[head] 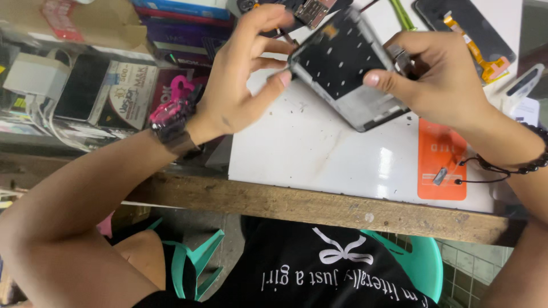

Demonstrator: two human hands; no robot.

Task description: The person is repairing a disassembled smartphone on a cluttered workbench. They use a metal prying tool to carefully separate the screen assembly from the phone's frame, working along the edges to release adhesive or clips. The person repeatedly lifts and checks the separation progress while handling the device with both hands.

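Phone frame [348,68]: held tilted above the white desk [319,154], inner side up, dark panel with rows of small dots, grey metal rim all round.
Left hand [245,74]: grip closed on the frame's left corner, thumb beneath the edge, fingertips curled over the top; dark wristwatch [171,122] on the wrist.
Right hand [439,77]: grip pinched on the right edge, thumb [388,81] flat on the rim, fingers behind; beaded bracelet [522,165] on the wrist.
Pressure: best kept on the metal rim only, none on the dark panel, judging by how thin the frame looks.
Support: steadier low over the desk, both forearms braced near the wooden edge [319,208].
Flex cable: gold connector [311,11] just past the top corner; whether attached cannot be told, so no twisting there.
Risk: slip likely if only fingertips bear the weight; wider pad contact safer.
Nearby: second dark screen with orange ribbon [476,40] at upper right, orange card [440,165] below the right hand, boxes and charger at left.
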